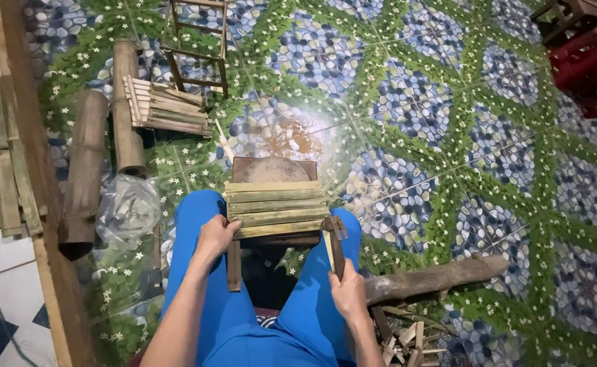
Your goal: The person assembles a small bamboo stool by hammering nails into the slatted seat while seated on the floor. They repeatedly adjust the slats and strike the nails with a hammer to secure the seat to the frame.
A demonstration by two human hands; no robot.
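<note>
Seen from the head camera, a small bamboo-slat panel point(276, 208) is found resting across a wooden block point(272, 171) that stands on the floor between the person's blue-trousered knees. The left hand point(215, 236) is laid against the panel's left edge, its fingers curled round the slat ends, with a loose upright slat point(234, 265) just below it. The right hand point(347, 291) is closed round the handle of a dark tool point(335, 238), whose head is held just beside the panel's lower right corner; whether the head touches the slats cannot be told.

To the left, two thick bamboo tubes point(86, 170) are laid on the patterned floor point(448, 136), with a stack of cut slats point(166, 109) beside them and a crumpled clear plastic bag point(128, 207) near the left knee. A small wooden frame point(200, 44) is stood beyond the stack. Flat bamboo strips point(6, 156) are seen at the far left edge. On the right, a rough log point(434, 277) is laid near the right hand, with offcuts point(407, 340) heaped below it. Red stools point(584, 64) are seen at the upper right.
</note>
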